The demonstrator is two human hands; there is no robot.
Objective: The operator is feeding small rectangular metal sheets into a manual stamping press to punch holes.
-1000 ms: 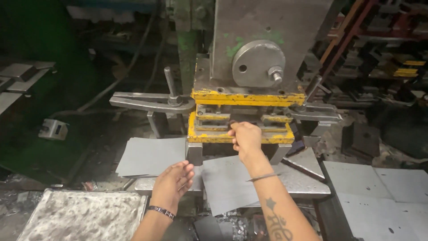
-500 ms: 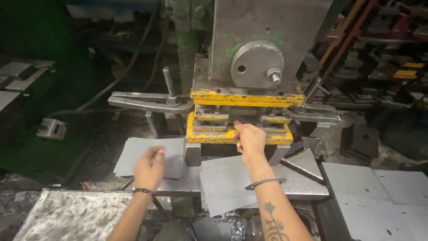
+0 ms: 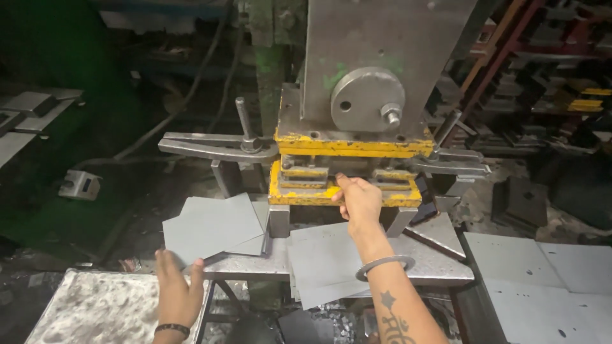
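Now your right hand is up at the front of the yellow press die, fingers bent against its lower edge; you cannot tell if they pinch anything there. Your left hand is lower and off to the left of the die, fingers open and flat, tips touching the near edge of a grey metal sheet. That sheet lies on the steel table just left of the die. Another grey sheet lies below the die, under your right wrist.
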